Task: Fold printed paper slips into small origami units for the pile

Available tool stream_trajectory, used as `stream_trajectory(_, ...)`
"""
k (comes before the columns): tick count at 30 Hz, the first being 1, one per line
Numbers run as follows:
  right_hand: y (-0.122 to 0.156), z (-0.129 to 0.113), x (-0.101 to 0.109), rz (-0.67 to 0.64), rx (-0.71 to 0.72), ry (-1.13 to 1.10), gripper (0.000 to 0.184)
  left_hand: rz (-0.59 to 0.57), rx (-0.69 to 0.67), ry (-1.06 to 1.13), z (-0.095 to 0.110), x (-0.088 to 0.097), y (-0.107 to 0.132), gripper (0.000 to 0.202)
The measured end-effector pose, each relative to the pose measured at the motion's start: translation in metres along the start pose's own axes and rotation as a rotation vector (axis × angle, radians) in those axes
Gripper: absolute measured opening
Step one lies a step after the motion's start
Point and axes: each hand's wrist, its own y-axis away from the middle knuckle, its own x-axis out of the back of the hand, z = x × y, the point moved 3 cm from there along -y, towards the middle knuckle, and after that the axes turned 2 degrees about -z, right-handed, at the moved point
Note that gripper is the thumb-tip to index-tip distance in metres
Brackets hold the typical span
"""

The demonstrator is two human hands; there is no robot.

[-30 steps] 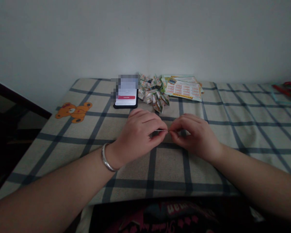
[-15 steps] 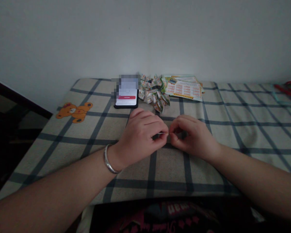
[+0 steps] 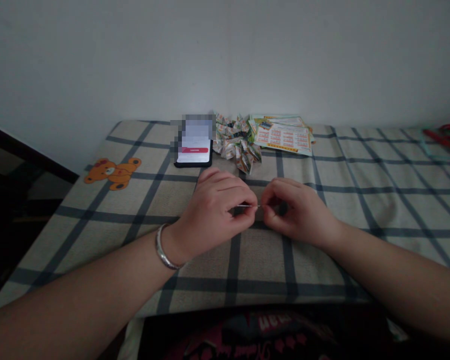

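Head view: left hand [image 3: 213, 212] and right hand [image 3: 296, 212], both pinched shut on thin pale strip [image 3: 248, 205] between them; uneven pull could tear it.

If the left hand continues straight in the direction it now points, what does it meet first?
Probably the right hand: the left hand points rightward, fingertips nearly meeting it across the thin needle-like piece.
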Motion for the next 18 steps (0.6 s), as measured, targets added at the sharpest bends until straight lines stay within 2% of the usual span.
stream_trajectory(6,0.0015,0.0063,0.0009,0.004,-0.049,-0.070,0.011,0.007,0.021,-0.002,-0.0018,0.0017,0.0009,0.010)
stream_trajectory(14,0.0011,0.0094,0.0005,0.023,-0.020,-0.071,0.008,0.020,0.032,0.007,-0.0069,0.0016,-0.0013,0.009)
stream_trajectory(18,0.0000,0.0086,-0.0001,-0.011,-0.002,-0.071,0.008,0.001,0.031,-0.013,-0.0062,-0.0003,-0.0007,0.008)
